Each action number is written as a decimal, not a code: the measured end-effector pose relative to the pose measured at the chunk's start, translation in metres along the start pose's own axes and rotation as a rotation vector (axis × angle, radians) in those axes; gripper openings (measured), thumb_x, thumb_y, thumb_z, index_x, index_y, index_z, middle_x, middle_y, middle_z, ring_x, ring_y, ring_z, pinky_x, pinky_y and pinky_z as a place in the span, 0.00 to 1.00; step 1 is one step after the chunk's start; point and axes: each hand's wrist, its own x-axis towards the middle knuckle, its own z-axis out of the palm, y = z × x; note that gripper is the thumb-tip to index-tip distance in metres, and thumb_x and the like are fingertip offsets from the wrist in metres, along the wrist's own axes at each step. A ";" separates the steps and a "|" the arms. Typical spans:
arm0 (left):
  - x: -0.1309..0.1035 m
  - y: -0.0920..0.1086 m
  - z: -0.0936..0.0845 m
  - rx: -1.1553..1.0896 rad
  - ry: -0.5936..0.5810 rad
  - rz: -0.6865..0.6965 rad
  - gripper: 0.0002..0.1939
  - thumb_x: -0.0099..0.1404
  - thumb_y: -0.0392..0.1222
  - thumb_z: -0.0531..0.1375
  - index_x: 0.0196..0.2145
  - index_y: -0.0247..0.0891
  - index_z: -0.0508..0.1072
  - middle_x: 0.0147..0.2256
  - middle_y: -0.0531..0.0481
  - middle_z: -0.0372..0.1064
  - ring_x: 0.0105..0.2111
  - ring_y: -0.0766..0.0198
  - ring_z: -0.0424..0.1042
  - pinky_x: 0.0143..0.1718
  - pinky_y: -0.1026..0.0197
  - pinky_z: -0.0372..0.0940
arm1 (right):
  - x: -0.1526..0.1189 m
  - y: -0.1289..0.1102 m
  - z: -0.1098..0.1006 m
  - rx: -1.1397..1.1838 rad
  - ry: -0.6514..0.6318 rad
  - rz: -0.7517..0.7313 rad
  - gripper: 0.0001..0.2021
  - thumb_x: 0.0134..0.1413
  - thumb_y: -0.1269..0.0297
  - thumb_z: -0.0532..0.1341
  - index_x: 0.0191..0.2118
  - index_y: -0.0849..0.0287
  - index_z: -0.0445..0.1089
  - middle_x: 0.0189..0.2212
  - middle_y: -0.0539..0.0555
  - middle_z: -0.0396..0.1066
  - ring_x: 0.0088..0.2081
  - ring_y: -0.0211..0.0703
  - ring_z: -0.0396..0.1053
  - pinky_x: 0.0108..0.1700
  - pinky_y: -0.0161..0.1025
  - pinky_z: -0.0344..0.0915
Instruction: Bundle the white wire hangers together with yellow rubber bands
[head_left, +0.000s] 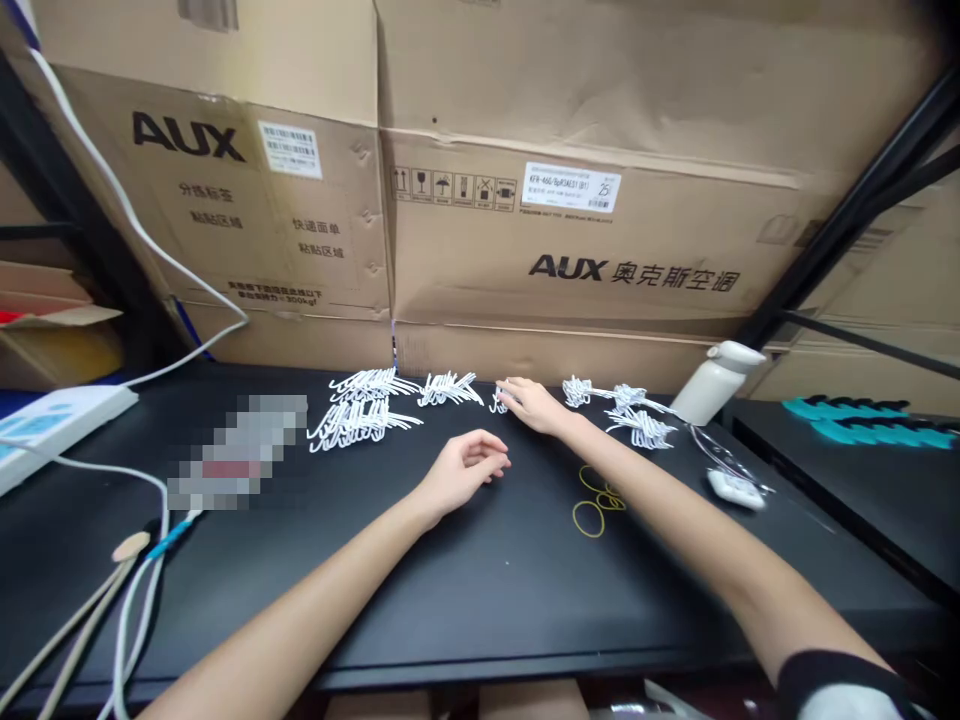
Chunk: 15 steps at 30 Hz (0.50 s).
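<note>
My right hand [531,403] reaches to the back of the black table, its fingers closed around a small bunch of white hooks [498,402] that they partly cover. Lower and nearer to me, my left hand [463,472] hovers with loosely curved fingers and a gap before the thumb; nothing shows in it. To the left lie bunches of white hooks [360,425], and another bunch of hooks [450,389] sits between them and my right hand. More hook bundles [643,428] are on the right. Yellow rubber bands [590,517] lie beneath my right forearm.
A white bottle [716,383] leans at the back right, near a white earphone case [736,489]. At left are a power strip [64,425], cables and a pixelated object [244,450]. Cardboard boxes [465,255] wall the back. Turquoise items [877,430] lie on the right-hand surface.
</note>
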 end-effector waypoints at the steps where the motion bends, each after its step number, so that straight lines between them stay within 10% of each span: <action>1: 0.000 0.000 0.000 0.000 0.004 0.004 0.11 0.55 0.45 0.63 0.32 0.35 0.69 0.32 0.46 0.73 0.30 0.65 0.72 0.33 0.62 0.64 | -0.008 0.001 -0.001 0.003 -0.007 -0.005 0.23 0.65 0.56 0.45 0.58 0.62 0.61 0.57 0.63 0.62 0.59 0.50 0.58 0.59 0.47 0.55; 8: -0.007 0.005 0.004 0.150 0.026 0.241 0.09 0.58 0.45 0.60 0.32 0.36 0.70 0.30 0.47 0.72 0.29 0.63 0.70 0.33 0.61 0.65 | -0.054 -0.027 0.003 0.062 -0.013 0.013 0.26 0.64 0.53 0.44 0.62 0.62 0.56 0.61 0.65 0.54 0.64 0.55 0.49 0.62 0.56 0.48; 15: -0.025 0.010 0.006 0.773 -0.064 0.653 0.12 0.60 0.50 0.57 0.30 0.39 0.72 0.20 0.51 0.66 0.21 0.64 0.64 0.30 0.60 0.61 | -0.019 -0.088 0.016 0.040 -0.024 -0.124 0.22 0.65 0.59 0.46 0.59 0.64 0.59 0.59 0.67 0.57 0.63 0.56 0.51 0.61 0.57 0.50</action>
